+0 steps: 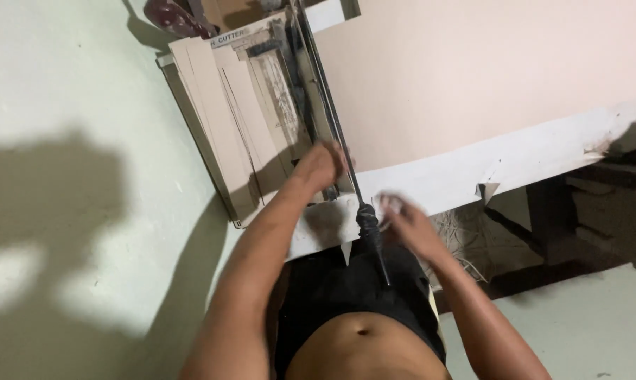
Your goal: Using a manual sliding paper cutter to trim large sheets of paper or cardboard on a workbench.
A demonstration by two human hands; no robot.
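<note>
Hands meet at a paper cutter that sits on a bench, seen from above. The left hand lies palm down on the cutter's bed, at about 11 o'clock from the belly; whether its fingers grip anything cannot be told, since it is blurred. The right hand sits at 1 o'clock, just right of the black handle. Its fingers curl round something small and pale, too blurred to name. The blade arm runs from 12 o'clock down to the handle, between the two hands. Grey card strips lie stacked on the bed at 11 o'clock. A large pink sheet covers the bench at 1 o'clock.
</note>
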